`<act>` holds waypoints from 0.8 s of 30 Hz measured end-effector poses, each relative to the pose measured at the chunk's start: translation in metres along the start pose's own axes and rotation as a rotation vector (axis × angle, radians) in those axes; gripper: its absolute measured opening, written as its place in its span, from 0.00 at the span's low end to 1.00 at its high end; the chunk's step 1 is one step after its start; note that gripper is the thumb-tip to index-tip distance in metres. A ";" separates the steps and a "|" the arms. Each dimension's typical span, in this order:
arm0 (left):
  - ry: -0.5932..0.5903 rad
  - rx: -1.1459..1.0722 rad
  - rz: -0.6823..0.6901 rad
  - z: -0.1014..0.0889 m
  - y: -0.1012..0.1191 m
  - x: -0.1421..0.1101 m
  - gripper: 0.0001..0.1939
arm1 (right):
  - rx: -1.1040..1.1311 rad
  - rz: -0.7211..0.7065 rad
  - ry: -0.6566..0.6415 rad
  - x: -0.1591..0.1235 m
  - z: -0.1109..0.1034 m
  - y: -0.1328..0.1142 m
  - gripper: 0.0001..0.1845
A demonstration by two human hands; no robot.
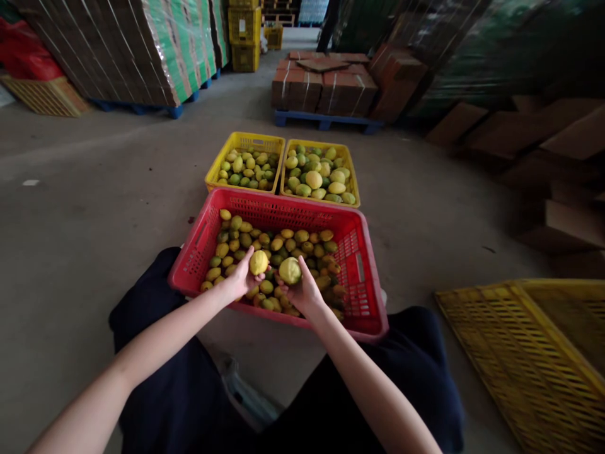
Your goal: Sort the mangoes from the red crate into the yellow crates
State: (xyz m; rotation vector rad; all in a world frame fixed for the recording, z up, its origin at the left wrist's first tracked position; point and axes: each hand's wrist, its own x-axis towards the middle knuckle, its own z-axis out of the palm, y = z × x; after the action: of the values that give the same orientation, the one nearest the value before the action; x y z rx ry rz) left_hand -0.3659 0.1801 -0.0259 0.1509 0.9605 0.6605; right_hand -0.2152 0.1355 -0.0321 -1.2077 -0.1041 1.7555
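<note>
My left hand is closed around a yellow lemon, held above the red crate. Beside it, my right hand grips a greener lemon, and the two fruits are a small gap apart. Below both hands, many yellow and green lemons lie in the red crate, heaped toward its left and middle. Just beyond its far rim stand two yellow crates: the left crate holds smaller lemons, and the right crate holds larger ones.
A large yellow crate lies at the right on the concrete floor. Cardboard cartons are piled behind it. Farther off are a blue pallet with stacked boxes, a wrapped pallet load and stacked yellow crates.
</note>
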 end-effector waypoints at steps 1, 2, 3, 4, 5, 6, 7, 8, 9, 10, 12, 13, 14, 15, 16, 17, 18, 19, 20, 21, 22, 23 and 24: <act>-0.042 0.056 0.067 0.000 -0.001 0.002 0.22 | -0.102 -0.163 0.006 -0.002 0.001 0.001 0.17; -0.079 0.125 0.153 0.000 -0.002 0.003 0.21 | -0.230 -0.356 0.012 -0.004 0.002 0.002 0.19; -0.106 0.213 0.264 0.000 -0.002 0.003 0.20 | -0.373 -0.558 0.019 -0.007 0.002 0.002 0.23; -0.120 0.318 0.400 -0.001 -0.001 0.003 0.20 | -0.519 -0.743 0.025 -0.009 0.001 0.001 0.27; -0.129 0.438 0.553 -0.001 0.001 0.001 0.21 | -0.656 -0.895 0.032 -0.011 0.000 0.000 0.29; -0.138 0.563 0.706 -0.002 0.003 -0.001 0.23 | -0.772 -1.010 0.041 -0.012 -0.001 -0.001 0.29; -0.151 0.683 0.845 -0.003 0.004 -0.004 0.25 | -0.858 -1.102 0.055 -0.013 -0.003 -0.003 0.27; -0.171 0.791 0.956 -0.004 0.005 -0.007 0.26 | -0.917 -1.179 0.068 -0.013 -0.004 -0.004 0.26; -0.196 0.882 1.037 -0.004 0.006 -0.010 0.25 | -0.959 -1.242 0.078 -0.012 -0.006 -0.006 0.25; -0.221 0.957 1.095 -0.004 0.006 -0.013 0.25 | -0.988 -1.291 0.081 -0.012 -0.007 -0.006 0.24; -0.256 1.063 1.187 -0.004 0.004 -0.017 0.24 | -1.016 -1.351 0.078 -0.010 -0.009 -0.007 0.23; -0.262 1.099 1.234 -0.003 0.003 -0.018 0.23 | -1.018 -1.368 0.076 -0.010 -0.009 -0.007 0.22; -0.259 1.125 1.279 -0.003 0.002 -0.019 0.23 | -1.017 -1.380 0.075 -0.009 -0.009 -0.006 0.22; -0.248 1.141 1.319 -0.003 0.001 -0.020 0.23 | -1.015 -1.390 0.075 -0.009 -0.008 -0.006 0.22; -0.235 1.147 1.345 -0.002 0.001 -0.020 0.22 | -1.013 -1.397 0.081 -0.009 -0.008 -0.005 0.22; -0.224 1.143 1.352 -0.002 0.001 -0.020 0.22 | -1.011 -1.399 0.091 -0.010 -0.008 -0.005 0.21; -0.220 1.129 1.335 -0.003 0.002 -0.019 0.22 | -1.008 -1.394 0.104 -0.010 -0.008 -0.006 0.21; -0.226 1.103 1.294 -0.003 0.003 -0.018 0.22 | -0.998 -1.381 0.120 -0.011 -0.009 -0.007 0.20; -0.241 1.057 1.233 -0.003 0.005 -0.017 0.23 | -0.977 -1.354 0.129 -0.011 -0.009 -0.008 0.20; -0.261 0.987 1.152 -0.004 0.007 -0.016 0.25 | -0.941 -1.309 0.122 -0.012 -0.009 -0.009 0.21; -0.279 0.895 1.057 -0.004 0.009 -0.015 0.26 | -0.888 -1.239 0.089 -0.013 -0.009 -0.011 0.22; -0.297 0.784 0.954 -0.004 0.011 -0.014 0.27 | -0.814 -1.148 0.034 -0.014 -0.008 -0.013 0.24; -0.313 0.660 0.855 -0.004 0.013 -0.014 0.28 | -0.718 -1.044 -0.030 -0.015 -0.008 -0.015 0.26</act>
State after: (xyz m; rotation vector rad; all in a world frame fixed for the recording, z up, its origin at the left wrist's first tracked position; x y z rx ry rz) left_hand -0.3802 0.1815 -0.0133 1.2641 0.7544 1.0299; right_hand -0.1990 0.1295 -0.0178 -1.2433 -1.2298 0.7910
